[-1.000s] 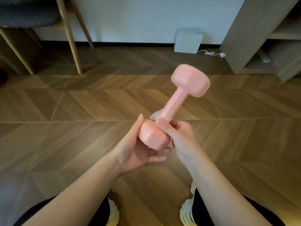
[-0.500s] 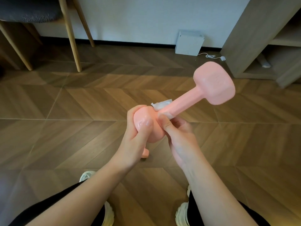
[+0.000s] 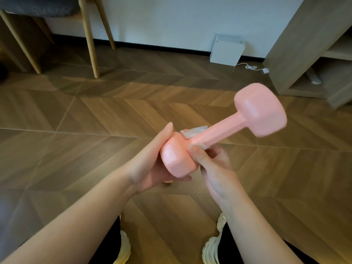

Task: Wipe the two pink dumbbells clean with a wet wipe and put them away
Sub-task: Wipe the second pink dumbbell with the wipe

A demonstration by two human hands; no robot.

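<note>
One pink dumbbell [image 3: 228, 130] is held in the air over the wooden floor, its far head [image 3: 261, 109] pointing up and to the right. My left hand [image 3: 146, 166] cups the near head from below and the left, with the thumb straight up along its side. My right hand [image 3: 215, 168] pinches a white wet wipe [image 3: 194, 131] round the handle just beside the near head. Most of the wipe is hidden by the handle and my fingers. I do not clearly see a second dumbbell.
Wooden chair legs [image 3: 89, 44] stand at the back left. A white box [image 3: 226, 50] with a white cable [image 3: 253, 67] sits against the wall. A wooden shelf unit [image 3: 304, 54] rises at the right. My shoes [image 3: 211, 248] are below on the herringbone floor.
The dumbbell has tilted so that its far head swung to the right and lower. My left thumb came off the near head's top and now lies straight along its side. The right hand keeps the wipe on the handle.
</note>
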